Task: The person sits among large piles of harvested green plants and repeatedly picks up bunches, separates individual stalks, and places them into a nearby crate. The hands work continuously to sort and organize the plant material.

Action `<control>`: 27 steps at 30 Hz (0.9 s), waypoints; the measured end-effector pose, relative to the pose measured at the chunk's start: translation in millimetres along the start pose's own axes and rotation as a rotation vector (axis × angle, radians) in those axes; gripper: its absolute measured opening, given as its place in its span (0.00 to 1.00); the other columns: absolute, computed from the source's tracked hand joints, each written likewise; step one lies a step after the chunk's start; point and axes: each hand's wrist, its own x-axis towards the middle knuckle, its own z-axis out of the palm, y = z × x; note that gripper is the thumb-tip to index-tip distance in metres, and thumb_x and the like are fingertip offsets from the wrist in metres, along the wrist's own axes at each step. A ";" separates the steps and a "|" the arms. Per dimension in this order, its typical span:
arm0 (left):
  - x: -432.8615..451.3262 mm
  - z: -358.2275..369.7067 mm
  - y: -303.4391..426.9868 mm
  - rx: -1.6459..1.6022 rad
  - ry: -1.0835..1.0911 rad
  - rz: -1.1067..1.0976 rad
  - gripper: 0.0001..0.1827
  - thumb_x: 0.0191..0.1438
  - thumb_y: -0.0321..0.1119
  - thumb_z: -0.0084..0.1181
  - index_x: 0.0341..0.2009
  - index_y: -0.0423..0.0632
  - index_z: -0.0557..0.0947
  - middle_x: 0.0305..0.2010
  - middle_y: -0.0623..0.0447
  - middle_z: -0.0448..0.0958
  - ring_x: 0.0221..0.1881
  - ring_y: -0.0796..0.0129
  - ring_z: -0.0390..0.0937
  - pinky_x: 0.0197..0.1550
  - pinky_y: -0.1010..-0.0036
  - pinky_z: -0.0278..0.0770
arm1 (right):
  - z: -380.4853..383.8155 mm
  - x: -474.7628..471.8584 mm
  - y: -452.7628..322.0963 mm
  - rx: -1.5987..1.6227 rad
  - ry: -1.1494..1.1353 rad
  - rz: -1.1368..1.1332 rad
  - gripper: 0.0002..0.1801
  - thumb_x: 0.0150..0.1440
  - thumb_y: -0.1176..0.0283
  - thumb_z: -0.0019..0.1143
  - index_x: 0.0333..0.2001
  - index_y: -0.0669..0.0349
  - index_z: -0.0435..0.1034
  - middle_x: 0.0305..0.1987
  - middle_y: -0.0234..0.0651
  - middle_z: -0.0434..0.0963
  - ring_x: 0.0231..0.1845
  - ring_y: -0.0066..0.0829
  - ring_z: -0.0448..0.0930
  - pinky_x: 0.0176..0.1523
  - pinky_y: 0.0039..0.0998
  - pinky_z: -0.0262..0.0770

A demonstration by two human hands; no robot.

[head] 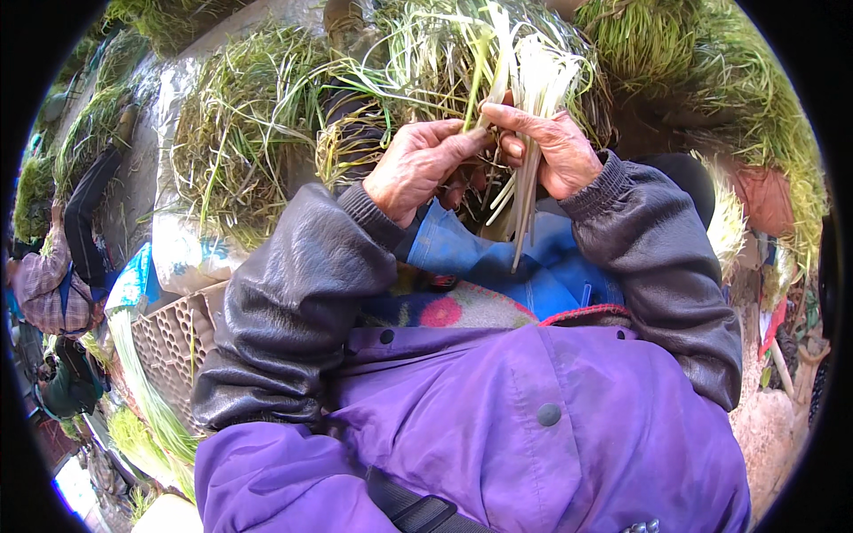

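Observation:
My right hand [556,150] is closed around a bundle of pale, slender stalks [543,80], perhaps chives. Their thin ends hang below my palm, and the whitish part fans out above it. Beside it, my left hand [426,163] pinches the lower end of a yellow-green leaf [477,76] between thumb and fingertips. The fingertips of both hands nearly meet, so the exact contact there is partly hidden. Directly beyond my hands lies a heap of long green leaves [426,66]. A blue cloth [500,250] covers my lap beneath them.
To the left stands another heap of tangled greens [246,146], near a brown perforated block [176,346] with long leaves beside it. More green bundles [640,46] lie at the far right. A person in a plaid shirt [50,290] is at the left edge.

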 end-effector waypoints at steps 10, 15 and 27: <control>-11.7 -14.1 -6.7 0.131 0.139 0.063 0.12 0.60 0.39 0.48 0.36 0.44 0.77 0.23 0.57 0.75 0.20 0.78 0.70 0.23 0.83 0.70 | 9.1 -4.9 6.8 -0.050 0.077 -0.110 0.08 0.56 0.70 0.56 0.38 0.60 0.70 0.35 0.35 0.77 0.21 0.15 0.70 0.24 0.17 0.66; -17.1 -19.1 -12.3 0.640 0.294 0.189 0.13 0.62 0.35 0.42 0.37 0.40 0.76 0.25 0.56 0.74 0.23 0.77 0.72 0.26 0.81 0.72 | 10.0 -4.2 2.6 -0.034 0.023 -0.211 0.08 0.56 0.69 0.56 0.38 0.61 0.70 0.33 0.35 0.77 0.25 0.16 0.73 0.28 0.19 0.71; -107.1 -143.7 -36.8 1.443 0.771 0.475 0.11 0.61 0.29 0.37 0.37 0.38 0.74 0.22 0.61 0.66 0.20 0.72 0.64 0.22 0.78 0.65 | -43.8 7.4 -55.2 0.291 0.197 -0.437 0.11 0.56 0.69 0.55 0.40 0.62 0.68 0.35 0.37 0.75 0.30 0.19 0.72 0.31 0.21 0.71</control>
